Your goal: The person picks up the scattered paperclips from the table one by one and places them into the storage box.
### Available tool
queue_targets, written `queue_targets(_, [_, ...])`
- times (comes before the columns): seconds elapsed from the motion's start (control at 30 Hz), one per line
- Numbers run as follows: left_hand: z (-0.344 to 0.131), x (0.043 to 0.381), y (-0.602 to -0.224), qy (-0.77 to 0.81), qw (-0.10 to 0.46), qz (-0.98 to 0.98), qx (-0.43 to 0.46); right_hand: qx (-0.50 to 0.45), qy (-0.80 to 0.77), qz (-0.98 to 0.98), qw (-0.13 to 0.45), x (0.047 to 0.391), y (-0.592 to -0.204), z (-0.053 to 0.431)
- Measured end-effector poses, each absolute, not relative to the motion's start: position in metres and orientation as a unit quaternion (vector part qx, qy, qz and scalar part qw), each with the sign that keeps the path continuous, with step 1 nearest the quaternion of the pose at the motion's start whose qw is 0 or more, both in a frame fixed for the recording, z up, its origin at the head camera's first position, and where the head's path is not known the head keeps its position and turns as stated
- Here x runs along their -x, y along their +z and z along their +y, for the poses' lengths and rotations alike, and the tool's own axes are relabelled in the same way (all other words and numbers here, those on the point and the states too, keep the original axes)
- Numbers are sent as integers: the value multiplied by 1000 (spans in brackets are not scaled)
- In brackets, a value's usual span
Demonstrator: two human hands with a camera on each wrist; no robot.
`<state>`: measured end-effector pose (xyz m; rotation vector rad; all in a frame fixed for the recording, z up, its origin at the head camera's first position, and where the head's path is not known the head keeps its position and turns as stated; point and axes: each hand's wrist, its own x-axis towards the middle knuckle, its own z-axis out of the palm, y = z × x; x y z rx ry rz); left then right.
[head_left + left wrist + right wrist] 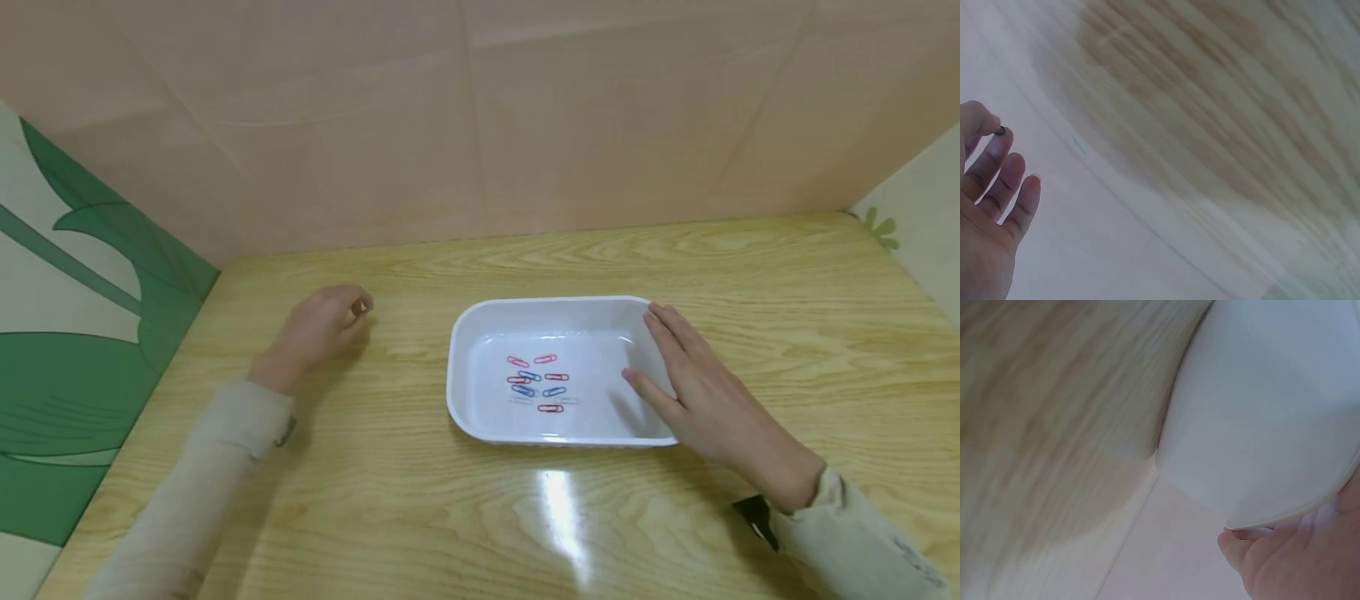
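My left hand is over the left part of the wooden table, to the left of a white tray. Between thumb and forefinger it pinches a small green paper clip, mostly hidden by the fingertips; the other fingers bend loosely. At the tray's right end, my right hand rests on the rim with fairly straight fingers, its thumb reaching over the inside. Several paper clips lie scattered on the tray floor, among them a pink clip, a red clip, a blue clip and a white clip.
The wood-grain table extends around the tray. A pinkish covered wall rises along its back edge. Panels with green leaf patterns border the left side, and a pale panel borders the right.
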<state>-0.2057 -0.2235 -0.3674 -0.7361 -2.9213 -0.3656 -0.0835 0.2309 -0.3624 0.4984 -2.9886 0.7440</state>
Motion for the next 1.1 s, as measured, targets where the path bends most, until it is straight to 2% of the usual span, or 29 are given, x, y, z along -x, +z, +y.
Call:
queue_targets(0.43, [-196,194,-359,-126,125,-935,307,-162,239,-958,11,84,-362,231])
queue_targets(1.1, [-157,177,-343,-146,186,-894,382,-161,239,-957,11,85,-362,231])
